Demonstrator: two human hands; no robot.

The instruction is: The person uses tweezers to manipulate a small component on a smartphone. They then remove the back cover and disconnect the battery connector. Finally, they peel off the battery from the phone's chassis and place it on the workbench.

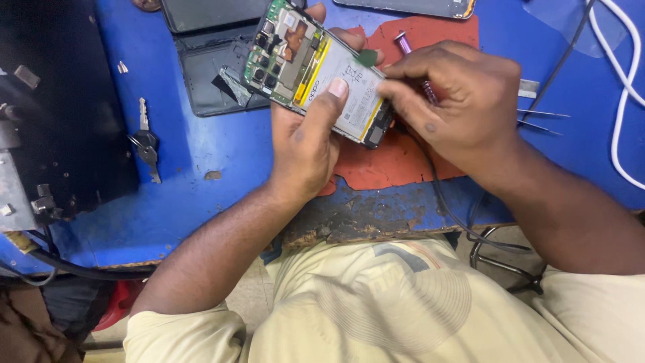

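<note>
I see phone repair workshop. Worn blue workbench point(201, 202), chipped near edge. Red work mat point(396, 161) at centre. Detached phone back covers point(215, 67) far left, tweezers point(541, 119) right, white cable point(625, 87) far right, keys point(146, 141) left, opened phone point(316, 67) with exposed board.

Blue counter point(201, 161), paint chipped along near edge. Lying on it: worn red mat point(396, 161) at centre, keys point(146, 141) to left, dark phone back cover point(215, 74), tweezers point(541, 119) right, white cable point(621, 94) far right.
</note>
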